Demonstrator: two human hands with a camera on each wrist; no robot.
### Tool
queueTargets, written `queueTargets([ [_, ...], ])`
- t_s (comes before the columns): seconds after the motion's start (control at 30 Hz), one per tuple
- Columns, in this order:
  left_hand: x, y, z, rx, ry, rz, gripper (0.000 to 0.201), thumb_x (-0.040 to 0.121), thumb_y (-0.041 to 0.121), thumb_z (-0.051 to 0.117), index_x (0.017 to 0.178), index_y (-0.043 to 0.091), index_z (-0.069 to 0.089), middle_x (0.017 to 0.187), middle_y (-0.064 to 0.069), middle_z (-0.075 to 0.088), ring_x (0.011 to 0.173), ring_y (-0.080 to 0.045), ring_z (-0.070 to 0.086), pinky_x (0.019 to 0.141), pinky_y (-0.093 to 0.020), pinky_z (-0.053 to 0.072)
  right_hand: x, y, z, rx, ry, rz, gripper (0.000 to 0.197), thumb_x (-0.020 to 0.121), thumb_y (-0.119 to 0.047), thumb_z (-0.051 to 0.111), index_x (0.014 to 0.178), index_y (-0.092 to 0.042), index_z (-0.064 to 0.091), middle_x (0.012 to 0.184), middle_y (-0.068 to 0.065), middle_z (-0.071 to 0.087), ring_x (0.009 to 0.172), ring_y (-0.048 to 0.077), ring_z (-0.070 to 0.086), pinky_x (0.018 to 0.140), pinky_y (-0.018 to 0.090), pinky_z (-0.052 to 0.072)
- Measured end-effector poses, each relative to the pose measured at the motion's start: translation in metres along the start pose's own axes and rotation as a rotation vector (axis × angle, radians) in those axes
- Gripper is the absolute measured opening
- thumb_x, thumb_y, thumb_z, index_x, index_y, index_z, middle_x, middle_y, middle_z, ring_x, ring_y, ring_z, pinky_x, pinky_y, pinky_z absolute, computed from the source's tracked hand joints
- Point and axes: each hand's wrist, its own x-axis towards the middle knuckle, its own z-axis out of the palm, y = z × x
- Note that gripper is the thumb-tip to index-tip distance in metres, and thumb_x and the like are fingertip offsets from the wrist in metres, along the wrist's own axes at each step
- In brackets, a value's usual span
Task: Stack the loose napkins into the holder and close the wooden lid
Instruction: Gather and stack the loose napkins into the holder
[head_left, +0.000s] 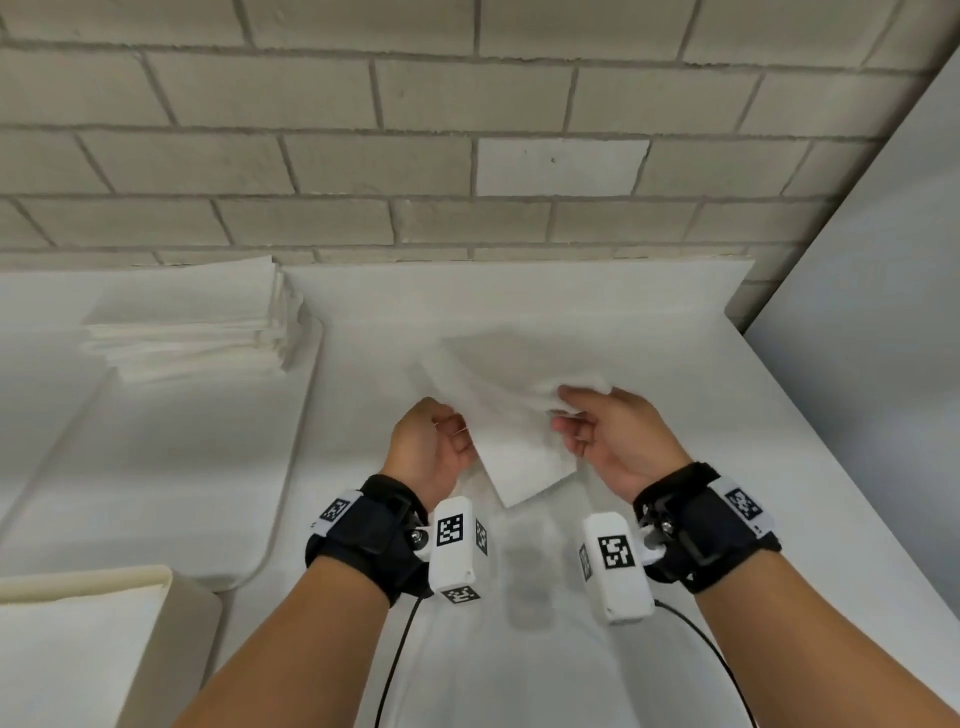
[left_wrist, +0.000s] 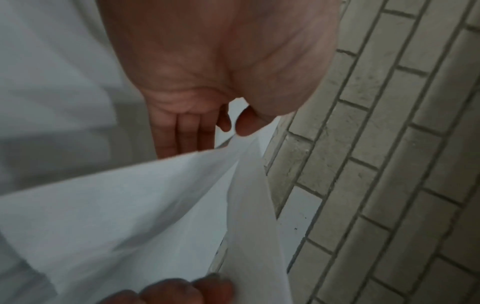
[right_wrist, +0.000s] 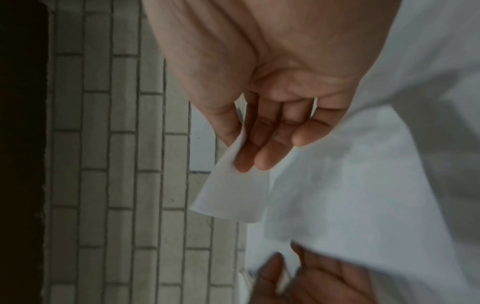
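White tissue-thin napkin, limp and creased, hangs at centre frame above the table, pinched at its edges by the left hand and right hand. Pulling unevenly could tear it or let a corner slip; the stack waits upper left.

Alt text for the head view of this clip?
Both hands hold one white napkin above a white table: the left hand grips its left edge, the right hand pinches its far right corner. A stack of napkins sits far left, before a brick wall.
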Motion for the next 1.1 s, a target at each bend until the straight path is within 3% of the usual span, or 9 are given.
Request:
queueTargets([
  [0.17,0.003,-0.016,-0.001,0.077,0.016,-0.029,0.035,0.094,0.037,0.064,0.113,0.008,0.066,0.107,-0.011,0.075,0.099,-0.028,0.071,0.087,-0.04,0.056,-0.005,0.041,0.0,-0.307,-0.006,0.104,0.014,0.089,-0.008,0.067,0.103,-0.007,0.068,0.072,0.002,0.074,0.056,0.014,0.064,0.05,0.022,0.04],
  [0.3,0.008,-0.026,0.004,0.265,0.073,-0.001,0.029,0.089,0.017,0.074,0.113,0.002,0.068,0.109,-0.015,0.075,0.095,-0.029,0.073,0.07,-0.034,0.06,0.0,0.056,-0.011,-0.385,0.052,0.203,0.018,0.09,-0.007,0.064,0.107,-0.003,0.064,0.073,0.011,0.074,0.053,0.016,0.064,0.048,0.023,0.037],
  [0.43,0.014,-0.028,0.012,0.426,0.12,0.046,0.015,0.086,-0.004,0.071,0.098,0.001,0.063,0.102,-0.018,0.072,0.083,-0.03,0.07,0.079,-0.044,0.059,-0.003,0.047,-0.017,-0.562,-0.007,0.148,0.014,0.091,-0.014,0.066,0.102,-0.006,0.064,0.074,0.005,0.071,0.054,0.015,0.063,0.045,0.021,0.039],
  [0.6,0.023,-0.032,0.008,0.524,0.136,0.073,0.015,0.082,-0.008,0.069,0.094,0.0,0.064,0.1,-0.02,0.072,0.087,-0.034,0.071,0.075,-0.045,0.059,0.026,0.032,-0.045,-1.245,0.247,-0.097,0.053,0.089,-0.047,0.064,0.128,-0.014,0.051,0.121,0.008,0.059,0.112,0.028,0.056,0.093,0.037,0.047],
  [0.73,0.023,-0.032,0.004,0.561,0.131,0.066,0.01,0.083,-0.008,0.067,0.085,0.0,0.061,0.091,-0.02,0.068,0.083,-0.033,0.068,0.076,-0.044,0.057,0.044,0.032,-0.052,-1.506,0.177,0.064,0.063,0.085,-0.051,0.065,0.129,-0.011,0.046,0.126,0.009,0.054,0.119,0.03,0.054,0.096,0.039,0.045],
  [0.8,0.022,-0.031,0.003,0.564,0.121,0.057,0.008,0.081,-0.005,0.066,0.084,-0.001,0.061,0.086,-0.019,0.063,0.079,-0.031,0.064,0.073,-0.043,0.053,0.05,0.031,-0.051,-1.412,0.104,0.131,0.036,0.085,-0.043,0.068,0.094,-0.01,0.055,0.096,0.006,0.061,0.097,0.026,0.062,0.074,0.03,0.047],
  [0.9,0.023,-0.032,-0.002,0.549,0.115,0.029,0.026,0.066,0.008,0.064,0.092,0.007,0.058,0.088,-0.016,0.054,0.078,-0.028,0.056,0.07,-0.042,0.047,0.051,0.025,-0.051,-1.211,0.072,0.122,0.036,0.085,-0.028,0.07,0.062,-0.011,0.047,0.066,0.002,0.051,0.065,0.02,0.054,0.053,0.026,0.037],
  [1.0,0.02,-0.029,-0.004,0.52,0.102,0.008,0.014,0.083,-0.006,0.057,0.095,0.002,0.06,0.09,-0.018,0.057,0.081,-0.03,0.06,0.062,-0.037,0.057,0.042,0.007,-0.048,-0.881,0.101,-0.036,0.026,0.086,-0.016,0.071,0.066,-0.011,0.055,0.072,0.003,0.062,0.065,0.018,0.058,0.06,0.026,0.045],
  [1.1,0.022,-0.029,-0.006,0.504,0.087,-0.011,0.016,0.09,-0.009,0.05,0.098,-0.003,0.062,0.093,-0.019,0.06,0.083,-0.031,0.063,0.063,-0.035,0.059,0.03,-0.014,-0.039,-0.438,0.039,-0.106,0.02,0.083,-0.005,0.073,0.102,-0.008,0.069,0.1,0.01,0.075,0.09,0.026,0.071,0.08,0.035,0.057],
])
